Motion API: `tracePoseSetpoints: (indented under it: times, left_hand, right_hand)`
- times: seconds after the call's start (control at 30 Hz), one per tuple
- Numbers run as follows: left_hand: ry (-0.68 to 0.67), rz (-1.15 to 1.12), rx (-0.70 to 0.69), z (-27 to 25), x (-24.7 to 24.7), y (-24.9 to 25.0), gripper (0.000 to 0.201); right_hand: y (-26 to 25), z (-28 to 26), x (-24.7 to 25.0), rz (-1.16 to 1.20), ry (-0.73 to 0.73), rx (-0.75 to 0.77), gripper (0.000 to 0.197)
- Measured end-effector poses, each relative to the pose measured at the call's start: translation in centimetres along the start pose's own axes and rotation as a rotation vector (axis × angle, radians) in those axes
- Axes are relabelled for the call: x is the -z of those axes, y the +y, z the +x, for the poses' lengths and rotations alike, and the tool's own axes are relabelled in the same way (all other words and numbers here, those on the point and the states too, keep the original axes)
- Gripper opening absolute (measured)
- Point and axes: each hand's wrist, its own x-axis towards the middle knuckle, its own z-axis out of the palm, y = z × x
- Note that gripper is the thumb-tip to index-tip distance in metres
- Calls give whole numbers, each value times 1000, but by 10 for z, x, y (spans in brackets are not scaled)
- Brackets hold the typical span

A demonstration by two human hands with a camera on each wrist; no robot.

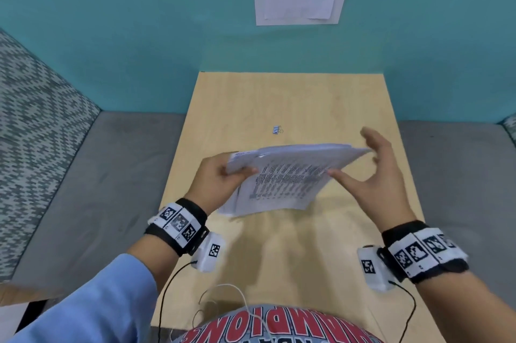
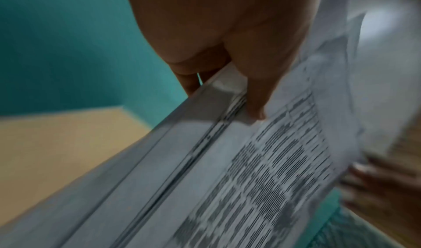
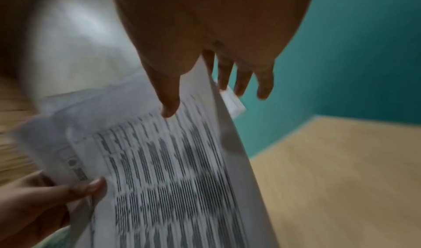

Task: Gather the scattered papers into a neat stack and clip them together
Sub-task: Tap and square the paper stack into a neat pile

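A: Frame center-left, what's the left hand (image 1: pixel 216 178) doing?
B: Pinching the papers (image 1: pixel 282 178), held tilted above the table (image 1: pixel 349 100).
A: And the right hand (image 1: pixel 374 172), center-right?
B: Fingers spread; its thumb touches the printed sheet.
A: The clip (image 1: pixel 277 130)?
B: On the table, above the papers in frame.
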Motion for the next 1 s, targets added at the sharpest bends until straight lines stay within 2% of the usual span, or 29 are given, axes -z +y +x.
tracePoseSetpoints:
  times: [0.03,0.1,0.13,0.2,0.27,0.33,0.43,0.5,0.6,0.63,0.7,0.8,0.87,0.93,1.0]
  left_hand:
    - [-63,132,-93,1,5,10,5]
    - [-200,375,-244,1,11,29,7]
    - [-251,453,-283,1,11,37,10]
    - [-298,579,-339,-2,9,52,14]
    - [-300,622,-351,-6,8,61,12]
    - [-297,516,-288,-9,16,54,16]
    - [-346,387,-42,-10,49,27,25]
    - [-422,376,112,-16,70,7,31]
    - [-517,105,273,-32,77,-16,42]
    - [-497,16,291,-36,75,-19,45]
    - [-369,-106,264,-40,64,-23,43]
    - [-112,-60,119,-38,37,-24,28]
    - [11,-70,93,-35,21,-31,20]
    - [40,-96,130,-32,6,-47,14]
    - [-20,-27,179,-31,-3,-65,14]
  right_hand:
    - [-15,1,8,-92,-24,135,91]
    - [-39,1,9,-288,-163,352,90]
    - [-46,0,5,-354,-249,401,81]
    - [-51,-8,-8,-363,-380,398,50]
    - [-49,-16,-14,-238,-421,277,30]
    - [-41,-19,-12,-86,-377,109,15]
    - [-18,-17,2,102,-275,-142,3]
    - [1,-16,10,220,-237,-302,14]
    - [15,-20,15,357,-207,-400,23]
    - [16,-22,15,396,-184,-409,23]
    - [16,-24,13,435,-124,-397,21]
    - [19,-26,6,457,-53,-351,15]
    - [30,-29,-4,443,-44,-330,16]
    - [48,-35,-17,355,-59,-348,18]
    - [71,-41,-29,276,-84,-406,13]
